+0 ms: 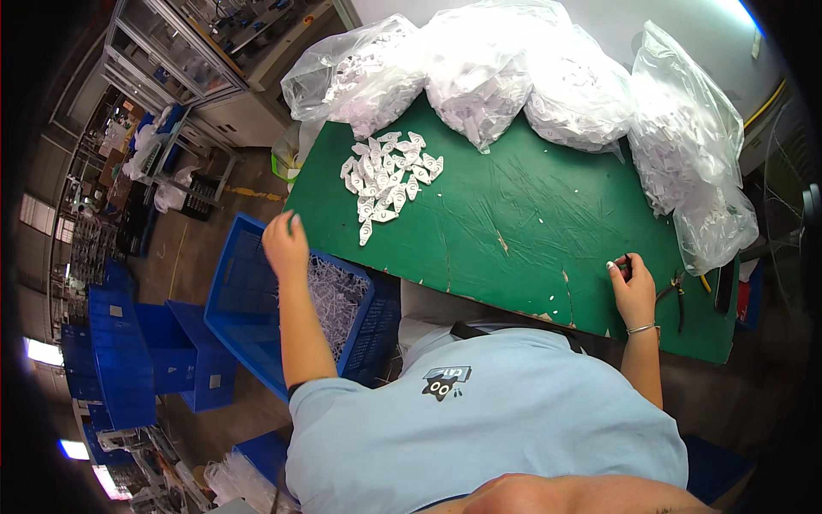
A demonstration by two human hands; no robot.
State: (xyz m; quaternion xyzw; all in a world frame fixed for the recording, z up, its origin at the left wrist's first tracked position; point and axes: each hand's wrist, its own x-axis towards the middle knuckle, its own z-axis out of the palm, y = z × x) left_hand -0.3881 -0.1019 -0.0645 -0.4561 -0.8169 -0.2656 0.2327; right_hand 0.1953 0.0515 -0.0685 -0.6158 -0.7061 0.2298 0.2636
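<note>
At nine o'clock, the left hand [286, 244] curls over a blue plastic crate [238, 287], grip unclear; at three, the right hand [633, 289] pinches a small black object [626, 267].

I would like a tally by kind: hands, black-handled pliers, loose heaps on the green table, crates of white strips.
Hands (left hand, right hand): 2
Black-handled pliers: 1
Heap of white flat pieces: 1
Blue crate of white strips: 1
Total: 5
</note>
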